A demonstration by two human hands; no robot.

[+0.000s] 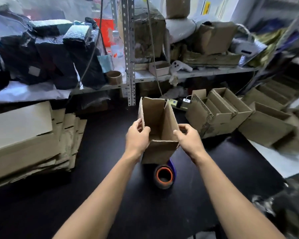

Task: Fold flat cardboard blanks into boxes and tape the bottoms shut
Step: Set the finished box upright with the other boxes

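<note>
A brown cardboard box (160, 149), opened into a square tube with its flaps standing up, is held above the black table (110, 178) at the centre. My left hand (136, 137) grips its left wall, thumb inside and fingers curled over the edge. My right hand (190, 137) pinches the right wall and flap. Just below the box a tape roll (164, 176) with an orange core rests on the table, partly hidden by the box.
A stack of flat cardboard blanks (29, 144) lies at the left. Several folded open boxes (231, 114) stand at the right. A metal shelf (129, 49) behind carries dark bags, a bottle and more cartons.
</note>
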